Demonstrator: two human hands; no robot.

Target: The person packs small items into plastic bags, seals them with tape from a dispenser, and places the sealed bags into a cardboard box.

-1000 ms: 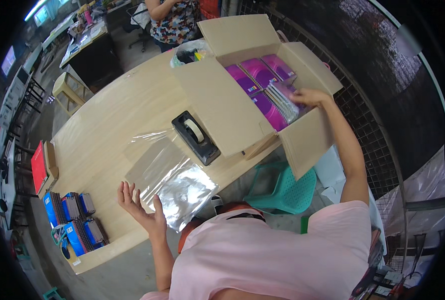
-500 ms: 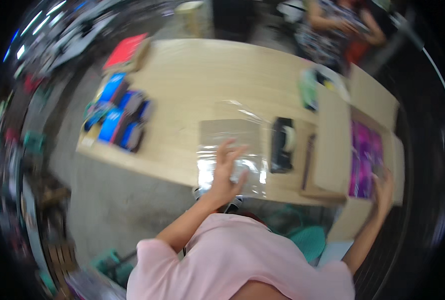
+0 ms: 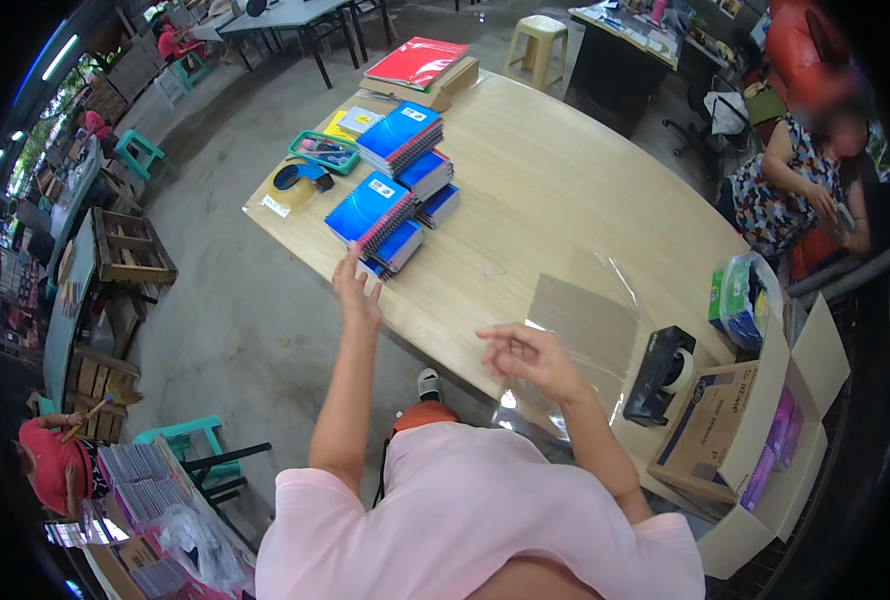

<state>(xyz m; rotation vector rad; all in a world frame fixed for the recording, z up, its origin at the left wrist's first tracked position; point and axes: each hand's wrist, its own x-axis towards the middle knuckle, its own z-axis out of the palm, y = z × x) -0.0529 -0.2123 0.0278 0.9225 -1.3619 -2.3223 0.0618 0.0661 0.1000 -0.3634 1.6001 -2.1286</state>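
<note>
My left hand (image 3: 357,295) is open, its fingers stretched toward the near edge of the stacked blue spiral notebooks (image 3: 370,208). Whether the fingertips touch them I cannot tell. My right hand (image 3: 535,362) holds nothing and hovers over the table's near edge with loosely bent, parted fingers. Just beyond it lies a clear plastic sheet or bag (image 3: 590,310), partly covered by my right hand and forearm. A black tape dispenser (image 3: 653,385) stands to the right of the plastic. Purple spiral-bound items (image 3: 768,455) show inside an open carton (image 3: 810,355) at the right.
On the table's left end sit a tape roll (image 3: 287,190), a green tray (image 3: 327,150) of small items and a red packet (image 3: 417,62) on cardboard. A brown carton piece (image 3: 707,420) leans by the open carton. Another person (image 3: 800,190) sits beyond the right side.
My right hand has come out of the carton and moved left over the plastic. My left hand has left the plastic and reached toward the blue notebooks. The view has turned left.
</note>
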